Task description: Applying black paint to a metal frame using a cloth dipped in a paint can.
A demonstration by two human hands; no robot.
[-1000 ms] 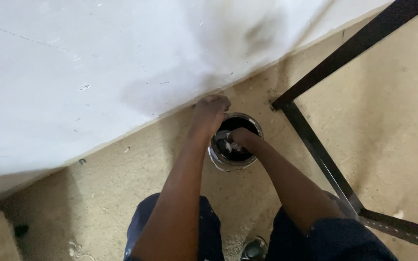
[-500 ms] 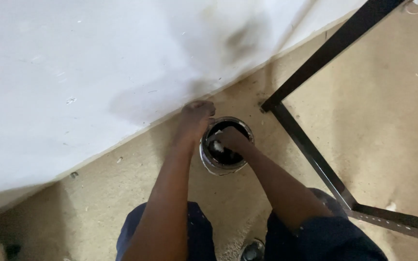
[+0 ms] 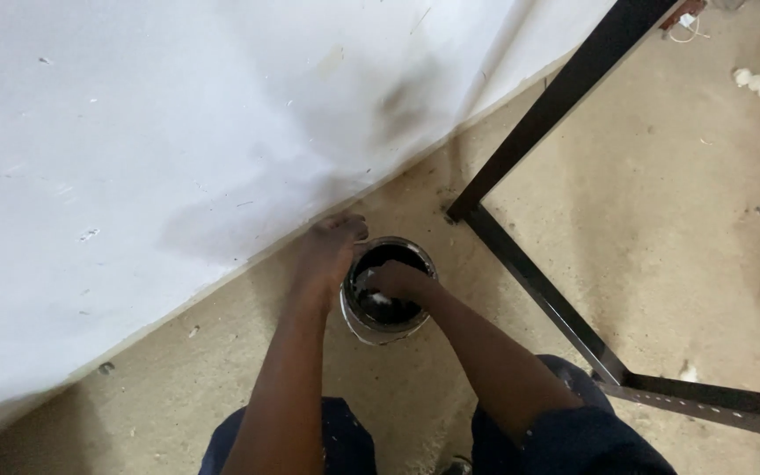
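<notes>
The left hand stays clamped on the paint can rim at 9 o'clock. The right hand remains inside the can; whether its fingers are apart or together cannot be told. No change beyond the view shifting.

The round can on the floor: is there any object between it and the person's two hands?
Nothing visible does. The left hand grips the round can at its rim, and the right hand already reaches inside it.
</notes>
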